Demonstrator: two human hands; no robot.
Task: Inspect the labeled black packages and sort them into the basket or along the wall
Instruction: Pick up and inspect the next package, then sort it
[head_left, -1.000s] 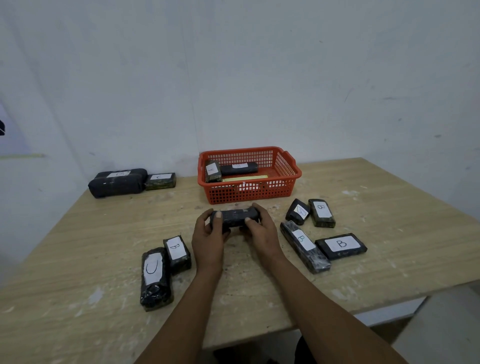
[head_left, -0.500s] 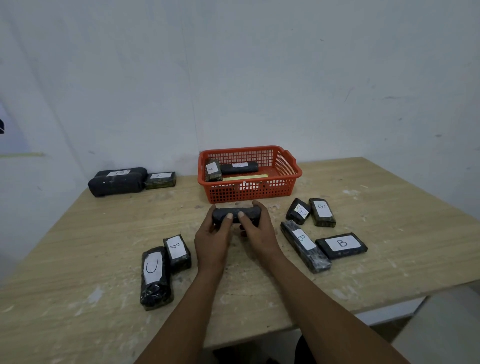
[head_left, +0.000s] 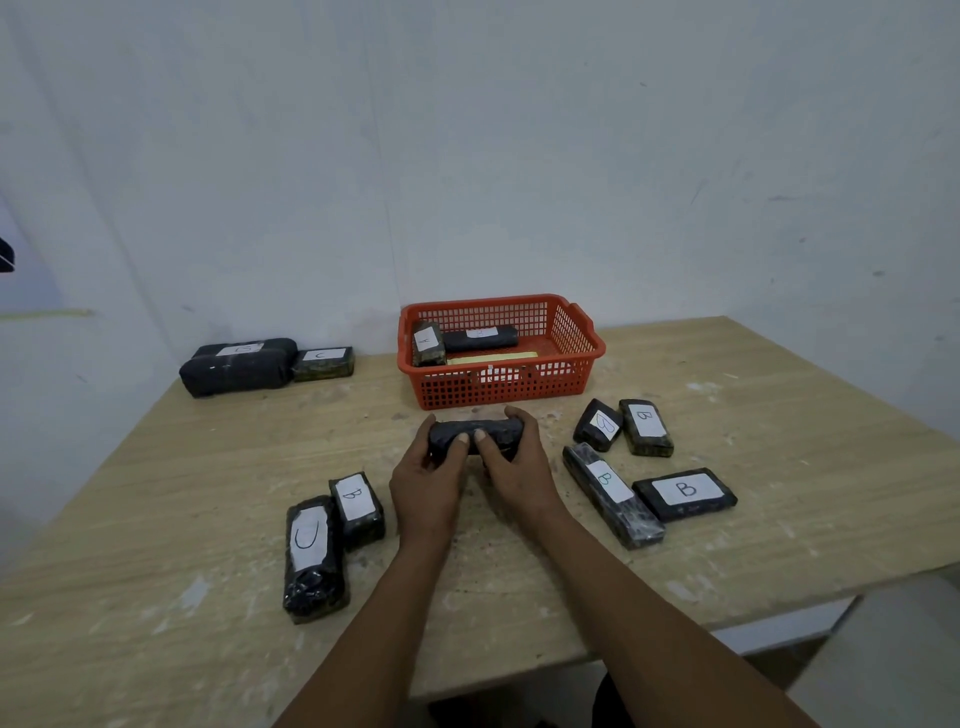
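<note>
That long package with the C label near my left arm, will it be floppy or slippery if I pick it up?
The C package probably sags slightly: its wrap bulges unevenly at the near end. The glossy film looks slippery, so grip its middle. Lying flat on the table, it seems unlikely to roll.

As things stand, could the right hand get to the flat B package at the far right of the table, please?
Probably not at once: the right hand grips the held package together with the left hand. Once it lets go, the way to the flat B package looks free, with only the long B package lying between.
</note>
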